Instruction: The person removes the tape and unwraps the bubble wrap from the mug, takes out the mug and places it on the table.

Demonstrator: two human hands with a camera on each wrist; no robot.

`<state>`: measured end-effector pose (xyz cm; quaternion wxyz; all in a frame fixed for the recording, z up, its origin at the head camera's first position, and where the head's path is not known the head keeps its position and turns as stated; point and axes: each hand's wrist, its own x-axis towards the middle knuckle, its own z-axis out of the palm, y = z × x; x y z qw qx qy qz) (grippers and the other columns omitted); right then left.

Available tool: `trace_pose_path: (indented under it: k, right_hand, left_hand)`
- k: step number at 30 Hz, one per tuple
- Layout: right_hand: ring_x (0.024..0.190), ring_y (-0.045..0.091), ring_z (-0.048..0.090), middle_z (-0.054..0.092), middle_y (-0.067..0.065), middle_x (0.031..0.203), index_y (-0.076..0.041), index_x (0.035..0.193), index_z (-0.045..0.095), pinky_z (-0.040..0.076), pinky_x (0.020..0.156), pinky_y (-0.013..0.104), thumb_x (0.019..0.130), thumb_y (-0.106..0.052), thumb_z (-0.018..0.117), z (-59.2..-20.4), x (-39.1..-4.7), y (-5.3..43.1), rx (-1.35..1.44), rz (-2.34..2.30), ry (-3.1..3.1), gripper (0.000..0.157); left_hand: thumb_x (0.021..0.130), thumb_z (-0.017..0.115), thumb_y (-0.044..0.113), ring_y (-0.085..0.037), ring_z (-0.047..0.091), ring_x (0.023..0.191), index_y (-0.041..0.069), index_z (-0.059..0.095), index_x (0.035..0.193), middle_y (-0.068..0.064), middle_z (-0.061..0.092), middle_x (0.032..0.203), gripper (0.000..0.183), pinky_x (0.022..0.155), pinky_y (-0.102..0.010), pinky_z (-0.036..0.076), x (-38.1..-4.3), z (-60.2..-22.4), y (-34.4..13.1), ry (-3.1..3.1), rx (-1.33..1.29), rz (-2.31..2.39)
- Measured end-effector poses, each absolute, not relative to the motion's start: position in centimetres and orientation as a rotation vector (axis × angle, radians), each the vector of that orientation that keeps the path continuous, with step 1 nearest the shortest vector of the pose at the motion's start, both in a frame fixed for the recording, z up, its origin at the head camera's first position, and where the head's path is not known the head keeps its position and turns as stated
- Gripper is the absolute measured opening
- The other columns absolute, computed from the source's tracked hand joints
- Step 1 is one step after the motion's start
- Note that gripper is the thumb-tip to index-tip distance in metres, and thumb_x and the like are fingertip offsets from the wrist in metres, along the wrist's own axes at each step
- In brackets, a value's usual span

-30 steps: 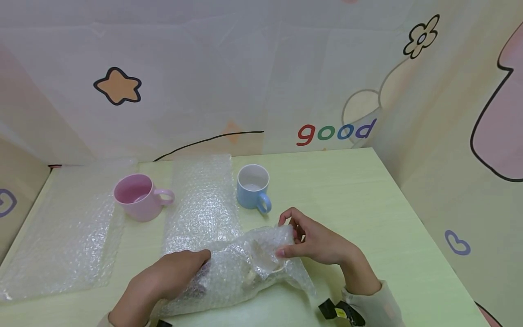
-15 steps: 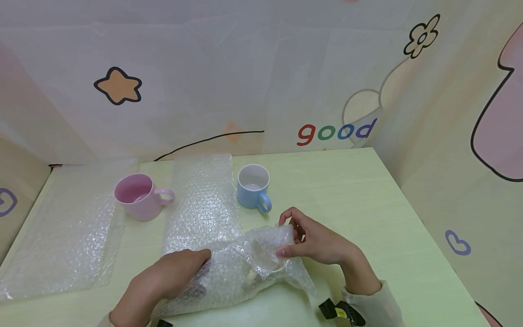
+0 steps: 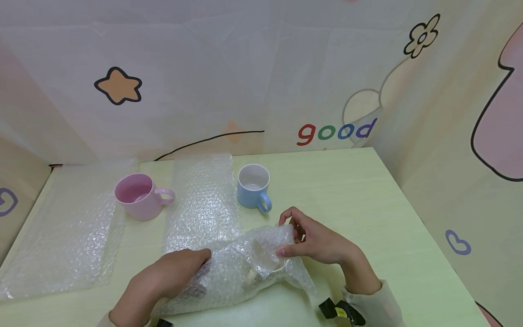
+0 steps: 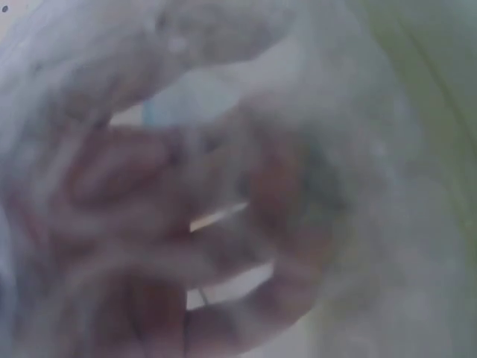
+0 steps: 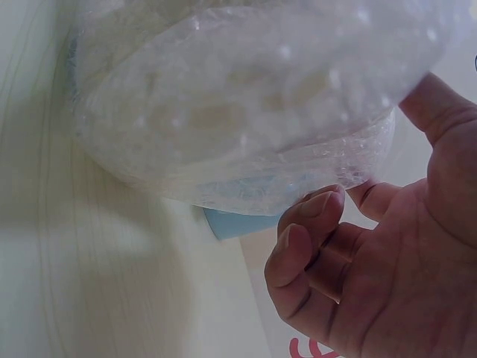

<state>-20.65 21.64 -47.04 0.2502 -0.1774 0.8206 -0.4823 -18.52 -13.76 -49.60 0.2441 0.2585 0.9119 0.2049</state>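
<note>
A crumpled, clear piece of bubble wrap (image 3: 233, 272) spans both hands near the table's front edge. My left hand (image 3: 171, 272) grips its left part, thumb on top. The fingers (image 4: 253, 291) of that hand curl and show blurred through the plastic in the left wrist view. My right hand (image 3: 318, 240) holds the right end between the thumb and curled fingers. In the right wrist view, the bubble wrap (image 5: 223, 112) bulges beside the right fingertips. Something beige shows faintly through the wrap; I cannot tell what. Just behind stands a light blue mug (image 3: 250, 193), upright, white inside.
A pink mug (image 3: 140, 204) stands upright at the left, handle to the right. Flat bubble wrap (image 3: 202, 195) lies between the mugs, and another flat sheet (image 3: 61, 240) covers the table's left side. A printed cloth (image 3: 212, 68) hangs behind the pale green table (image 3: 367, 200).
</note>
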Motion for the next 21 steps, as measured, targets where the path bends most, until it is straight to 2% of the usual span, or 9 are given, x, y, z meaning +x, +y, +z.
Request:
trace_pose_path:
  k: [21]
  right_hand:
    - [0.081, 0.016, 0.045, 0.043, 0.012, 0.088, -0.023, 0.123, 0.046, 0.041, 0.067, 0.024, 0.088, -0.027, 0.083, -46.98, -20.64, 21.62, -0.496, -1.323, 2.233, 0.051]
  left_hand:
    - [0.103, 0.053, 0.01, -0.011, 0.047, 0.069, 0.024, 0.048, 0.089, 0.009, 0.05, 0.073, 0.02, 0.068, -0.031, 0.042, -18.62, -49.65, -13.88, 2.479, 0.747, 0.553]
